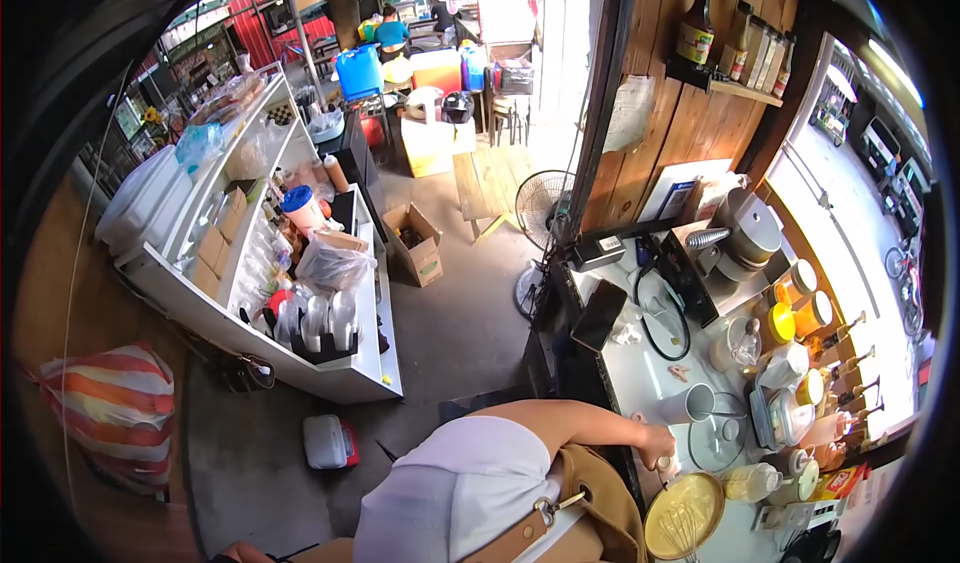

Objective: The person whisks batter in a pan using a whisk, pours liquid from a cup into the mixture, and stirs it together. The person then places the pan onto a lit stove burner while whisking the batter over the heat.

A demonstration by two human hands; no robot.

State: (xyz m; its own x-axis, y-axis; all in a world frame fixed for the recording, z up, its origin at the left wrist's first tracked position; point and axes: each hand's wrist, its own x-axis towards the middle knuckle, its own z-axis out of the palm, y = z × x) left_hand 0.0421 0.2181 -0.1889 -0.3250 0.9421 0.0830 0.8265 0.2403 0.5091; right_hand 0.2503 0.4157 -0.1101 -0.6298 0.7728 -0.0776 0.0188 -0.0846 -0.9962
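My left hand [656, 447] reaches over the worktop from a white sleeve, its fingers curled round the short handle of a round pan [716, 504]. Inside the pan is a thick, pale yellow mixture [668, 511]. A wire whisk [681, 528] stands in it, with its handle running off the lower edge. My right hand is out of view. Just beyond my left hand are a grey-white cup [690, 401] and a clear round lid or plate [716, 445]. A clear jar [752, 481] stands right of the pan.
Jars [781, 323], bottles and pump dispensers line the window side. A metal pot [750, 228] stands farther back, near a dark tablet-like panel [597, 315]. Behind are a fan [546, 208], a cardboard box [412, 244], a white shelf unit [340, 383] and a striped bag [110, 413].
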